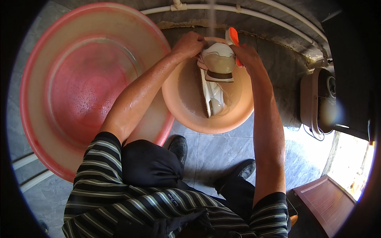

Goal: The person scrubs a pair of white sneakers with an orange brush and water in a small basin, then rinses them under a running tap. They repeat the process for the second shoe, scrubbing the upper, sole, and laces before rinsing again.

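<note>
Over an orange basin (pixel 222 127) with cloudy water, my left hand (pixel 190 44) is closed on the far left side of a white and beige shoe (pixel 219 63). A brown band runs near the shoe's lower edge. My right hand (pixel 248 55) grips an orange and white brush (pixel 232 36) against the shoe's right side; its bristles are hidden. A second white shoe (pixel 214 97) with a brown-edged sole lies tilted on its side in the water, just below the held one.
A large pink-red tub (pixel 91 83) stands to the left, touching the basin. White pipes (pixel 222 7) run along the far wall. A pinkish appliance with a dark front (pixel 317 99) is at the right. A reddish-brown board (pixel 325 202) lies low right. My shoes (pixel 178 148) rest on grey tiles.
</note>
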A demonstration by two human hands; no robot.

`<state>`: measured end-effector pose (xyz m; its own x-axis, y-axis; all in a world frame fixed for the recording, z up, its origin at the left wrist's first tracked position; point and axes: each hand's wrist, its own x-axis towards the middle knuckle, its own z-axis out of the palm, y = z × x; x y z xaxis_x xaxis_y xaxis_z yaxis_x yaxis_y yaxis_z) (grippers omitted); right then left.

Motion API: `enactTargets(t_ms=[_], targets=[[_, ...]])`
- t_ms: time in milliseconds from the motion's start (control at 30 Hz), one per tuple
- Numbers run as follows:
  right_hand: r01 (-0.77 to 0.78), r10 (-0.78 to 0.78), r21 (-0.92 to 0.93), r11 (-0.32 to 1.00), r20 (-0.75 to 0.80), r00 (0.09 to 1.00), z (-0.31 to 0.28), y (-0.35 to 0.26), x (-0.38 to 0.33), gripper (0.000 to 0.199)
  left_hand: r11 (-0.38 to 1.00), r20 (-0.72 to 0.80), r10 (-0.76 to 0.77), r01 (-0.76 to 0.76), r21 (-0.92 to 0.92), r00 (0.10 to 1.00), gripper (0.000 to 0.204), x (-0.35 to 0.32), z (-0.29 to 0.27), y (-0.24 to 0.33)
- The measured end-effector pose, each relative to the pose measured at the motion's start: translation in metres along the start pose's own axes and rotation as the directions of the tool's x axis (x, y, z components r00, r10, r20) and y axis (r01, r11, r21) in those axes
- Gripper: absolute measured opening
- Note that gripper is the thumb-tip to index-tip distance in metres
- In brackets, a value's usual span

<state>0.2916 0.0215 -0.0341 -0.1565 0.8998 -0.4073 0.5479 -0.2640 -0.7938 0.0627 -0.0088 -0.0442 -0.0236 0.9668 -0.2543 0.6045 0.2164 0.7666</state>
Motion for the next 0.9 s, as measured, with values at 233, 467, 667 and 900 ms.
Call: enactTargets(t_ms=[233,467,667,900], targets=[[-0.005,0.005,0.016,1.000,-0.003,1.000,0.001,0.002,0.001,0.037,1.000,0.007,-0.003,0.003,-0.009,1.000,0.029,-0.001,-0.001,0.000],[-0.043,0.043,-0.018,0.999,-0.006,0.999,0.001,0.014,0.014,0.045,0.999,-0.010,0.028,-0.028,-0.043,1.000,0.028,0.002,0.003,-0.005],[-0.070,0.072,-0.072,0.995,0.019,0.997,-0.001,0.011,0.012,0.047,0.998,-0.018,0.007,-0.008,-0.062,1.000,0.028,0.003,0.004,-0.009],[-0.044,0.043,-0.047,0.998,-0.020,0.999,-0.002,0.018,0.011,0.043,0.999,0.001,-0.008,0.008,-0.044,1.000,0.028,0.004,0.007,-0.005]])
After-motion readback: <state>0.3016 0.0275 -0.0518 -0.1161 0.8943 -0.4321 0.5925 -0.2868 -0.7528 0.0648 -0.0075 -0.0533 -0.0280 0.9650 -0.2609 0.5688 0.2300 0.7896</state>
